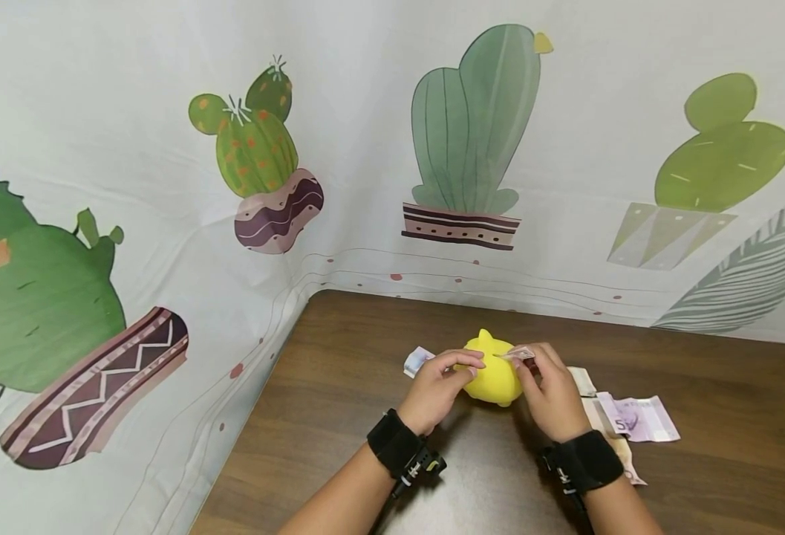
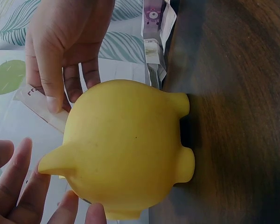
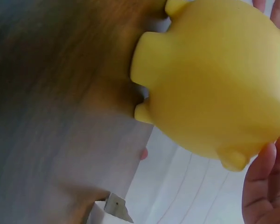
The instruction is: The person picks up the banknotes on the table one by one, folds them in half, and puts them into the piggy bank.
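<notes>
Yellow and rounded, the piggy bank (image 1: 494, 375) was stood upright on the wooden worktop (image 1: 699, 401), ear farthest from the wearer. It was steadied by the left hand (image 1: 437, 390), fingers relaxed. A folded banknote (image 1: 518, 354) was pinched over it, lengthwise across, by the right hand (image 1: 552, 394).

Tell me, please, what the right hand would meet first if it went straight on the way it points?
Probably the top of the yellow piggy bank: the right hand pinches a folded banknote just above it, though depth is unclear.
</notes>
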`<state>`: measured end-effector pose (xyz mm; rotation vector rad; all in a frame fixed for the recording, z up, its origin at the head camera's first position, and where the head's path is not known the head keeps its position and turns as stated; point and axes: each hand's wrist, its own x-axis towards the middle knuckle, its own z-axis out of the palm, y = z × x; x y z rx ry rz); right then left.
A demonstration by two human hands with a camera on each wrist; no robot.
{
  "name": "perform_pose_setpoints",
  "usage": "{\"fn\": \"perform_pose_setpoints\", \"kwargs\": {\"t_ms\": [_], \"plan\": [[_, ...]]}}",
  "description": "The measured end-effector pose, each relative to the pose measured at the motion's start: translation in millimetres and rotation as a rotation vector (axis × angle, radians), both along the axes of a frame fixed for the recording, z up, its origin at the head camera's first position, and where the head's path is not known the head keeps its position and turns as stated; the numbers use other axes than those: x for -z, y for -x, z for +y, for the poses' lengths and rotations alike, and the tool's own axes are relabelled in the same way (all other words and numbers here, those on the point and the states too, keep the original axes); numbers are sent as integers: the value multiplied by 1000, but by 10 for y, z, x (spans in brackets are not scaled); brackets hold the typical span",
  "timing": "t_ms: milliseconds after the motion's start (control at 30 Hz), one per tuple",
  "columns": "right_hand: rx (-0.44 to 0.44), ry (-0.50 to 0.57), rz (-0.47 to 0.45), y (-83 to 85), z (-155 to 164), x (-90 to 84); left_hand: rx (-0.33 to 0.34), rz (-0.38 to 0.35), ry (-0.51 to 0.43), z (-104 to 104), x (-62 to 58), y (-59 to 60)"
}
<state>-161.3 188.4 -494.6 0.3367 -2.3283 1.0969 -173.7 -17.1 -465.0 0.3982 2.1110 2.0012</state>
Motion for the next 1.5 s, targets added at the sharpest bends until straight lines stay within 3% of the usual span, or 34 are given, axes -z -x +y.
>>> {"fn": "perform_pose_setpoints", "kwargs": {"t_ms": [367, 600, 900, 1100, 1500], "plan": [[36, 42, -32, 8, -38, 20, -2, -8, -6, -11, 10, 7], [32, 209, -101, 13, -31, 6, -2, -13, -6, -16, 4, 5], [30, 290, -21, -5, -50, -37, -2, -13, -8, -11, -15, 5], [30, 225, 46, 5, -27, -35, -3, -13, -8, -4, -9, 8], [73, 16, 78, 34, -3, 39, 4, -1, 1, -2, -10, 11]]}}
